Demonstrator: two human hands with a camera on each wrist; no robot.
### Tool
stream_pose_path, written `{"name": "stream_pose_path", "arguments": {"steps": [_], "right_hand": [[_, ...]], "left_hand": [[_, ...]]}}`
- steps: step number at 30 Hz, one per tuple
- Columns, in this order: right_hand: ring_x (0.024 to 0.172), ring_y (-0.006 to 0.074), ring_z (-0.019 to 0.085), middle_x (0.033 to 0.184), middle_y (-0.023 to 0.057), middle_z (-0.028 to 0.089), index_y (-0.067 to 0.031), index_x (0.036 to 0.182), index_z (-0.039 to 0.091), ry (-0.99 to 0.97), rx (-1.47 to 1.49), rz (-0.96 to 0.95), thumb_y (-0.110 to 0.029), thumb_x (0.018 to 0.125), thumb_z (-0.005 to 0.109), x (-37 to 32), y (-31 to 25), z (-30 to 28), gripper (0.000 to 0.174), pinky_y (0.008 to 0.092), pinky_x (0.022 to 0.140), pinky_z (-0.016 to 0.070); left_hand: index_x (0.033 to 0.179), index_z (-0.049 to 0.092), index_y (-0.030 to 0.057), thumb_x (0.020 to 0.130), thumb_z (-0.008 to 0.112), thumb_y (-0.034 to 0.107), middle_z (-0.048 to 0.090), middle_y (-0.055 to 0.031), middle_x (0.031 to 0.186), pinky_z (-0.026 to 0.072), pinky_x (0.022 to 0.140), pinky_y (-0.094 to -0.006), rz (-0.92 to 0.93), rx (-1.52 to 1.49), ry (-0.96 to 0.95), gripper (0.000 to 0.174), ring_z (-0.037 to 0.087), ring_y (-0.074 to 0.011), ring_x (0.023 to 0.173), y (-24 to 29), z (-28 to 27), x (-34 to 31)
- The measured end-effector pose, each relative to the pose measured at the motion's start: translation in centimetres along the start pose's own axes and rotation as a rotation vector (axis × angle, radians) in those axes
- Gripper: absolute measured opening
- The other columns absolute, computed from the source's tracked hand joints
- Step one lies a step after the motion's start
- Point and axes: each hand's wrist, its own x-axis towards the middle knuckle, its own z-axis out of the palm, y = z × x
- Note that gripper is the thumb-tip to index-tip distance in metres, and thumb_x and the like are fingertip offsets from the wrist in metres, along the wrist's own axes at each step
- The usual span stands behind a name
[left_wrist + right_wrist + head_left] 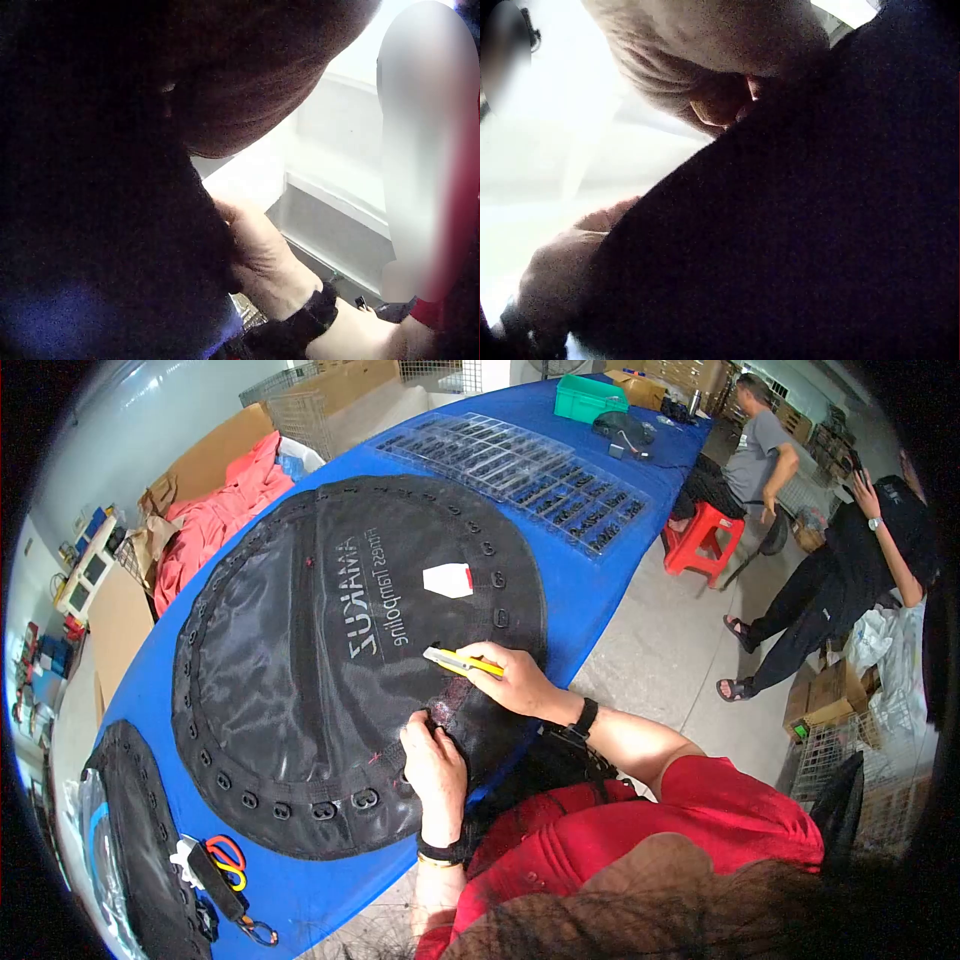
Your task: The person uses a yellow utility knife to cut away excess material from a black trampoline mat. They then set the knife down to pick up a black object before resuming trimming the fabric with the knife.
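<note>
A round black trampoline mat (330, 740) with mirrored white lettering and small black loops round its rim lies on the blue-covered table. My right hand (520, 682) grips a yellow utility knife (470, 662) over the mat, its blade end toward the lettering. Close to the near rim, my left hand (437, 765) rests on the mat, fingertips at a patch of reddish threads (442, 710). A white label with a red edge (447, 580) lies beyond the knife. In the dark wrist views, skin of the left hand (262, 255) and right hand (712, 60) shows, but the fingertips are hidden.
Clear compartment trays (520, 470) of small black parts stand behind the mat, with a green bin (590, 400) farther back. Another black mat (145, 830) and red and yellow loop handles (228, 860) lie at the left. Two people are near a red stool (703, 540).
</note>
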Motion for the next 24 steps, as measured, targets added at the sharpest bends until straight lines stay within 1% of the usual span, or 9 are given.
{"name": "stream_pose_path", "arguments": {"steps": [3,6,9,12,15,18,21,24], "right_hand": [[0.112,0.0235,0.078,0.122,0.0139,0.079,-0.006,0.138,0.067,-0.025,0.009,0.001,-0.013,0.103,0.072,-0.3,0.5,-0.2,0.037,0.0359,0.097,0.0597],[0.102,0.0175,0.077,0.115,0.0094,0.079,-0.0066,0.14,0.066,-0.024,0.06,-0.028,-0.015,0.104,0.071,-0.1,0.8,-0.4,0.038,0.0332,0.09,0.0598],[0.087,0.0105,0.07,0.104,0.0037,0.077,-0.0078,0.142,0.066,-0.097,0.145,0.12,-0.018,0.106,0.07,0.0,-0.5,-1.3,0.038,0.0298,0.08,0.0577],[0.114,0.0225,0.076,0.122,0.0145,0.079,-0.0052,0.137,0.068,-0.127,0.215,0.224,-0.017,0.105,0.07,0.1,-1.1,-1.6,0.035,0.0357,0.097,0.0583],[0.079,0.0069,0.063,0.096,0.0,0.073,-0.0093,0.142,0.067,-0.091,0.212,0.083,-0.02,0.107,0.07,0.1,0.2,-1.2,0.037,0.0272,0.073,0.0543],[0.078,0.0074,0.064,0.096,0.0003,0.073,-0.0089,0.142,0.067,-0.093,0.205,0.076,-0.02,0.107,0.07,0.0,0.2,-1.4,0.037,0.0272,0.072,0.0544],[0.077,0.0077,0.065,0.096,0.0004,0.074,-0.0092,0.142,0.067,-0.056,0.195,0.023,-0.02,0.107,0.07,0.1,1.0,-0.8,0.037,0.0277,0.072,0.0552],[0.08,0.0075,0.066,0.098,0.0012,0.074,-0.0095,0.142,0.067,-0.082,0.176,0.082,-0.019,0.107,0.069,-0.1,0.1,-1.3,0.036,0.0279,0.072,0.0561]], "left_hand": [[0.133,0.06,0.001,0.099,0.066,0.001,0.067,-0.0232,0.121,0.0557,0.097,-0.048,0.011,-0.007,-0.005,0.035,0.068,-0.0435,0.113,0.0,0.0,0.3],[0.133,0.061,0.0005,0.099,0.067,0.002,0.068,-0.0235,0.122,0.0558,0.098,-0.0475,0.015,-0.007,0.005,0.035,0.069,-0.0435,0.114,-0.3,0.1,0.0],[0.132,0.062,0.0,0.099,0.068,0.003,0.069,-0.0241,0.122,0.0558,0.098,-0.0471,0.028,-0.005,0.027,0.034,0.069,-0.0436,0.114,-0.3,0.1,0.3],[0.131,0.062,-0.0004,0.099,0.069,0.005,0.07,-0.0244,0.123,0.0554,0.099,-0.0473,0.019,-0.007,0.027,0.033,0.069,-0.0442,0.114,-0.4,0.2,0.2],[0.131,0.062,-0.0003,0.1,0.07,0.008,0.07,-0.0245,0.122,0.0549,0.099,-0.0475,0.007,-0.004,0.019,0.033,0.069,-0.0453,0.113,0.1,-0.2,0.3],[0.13,0.063,0.0001,0.1,0.071,0.008,0.07,-0.0238,0.121,0.0555,0.097,-0.0475,-0.005,-0.009,0.019,0.032,0.069,-0.0452,0.112,0.4,-0.3,0.3],[0.129,0.063,0.0005,0.1,0.07,0.008,0.071,-0.0229,0.119,0.0567,0.095,-0.047,-0.035,0.013,0.005,0.031,0.07,-0.0438,0.109,0.0,0.0,0.4],[0.129,0.063,0.0007,0.1,0.07,0.008,0.071,-0.0224,0.118,0.0575,0.093,-0.0464,0.049,-0.007,0.039,0.03,0.071,-0.0427,0.106,-0.6,0.3,0.3]]}}
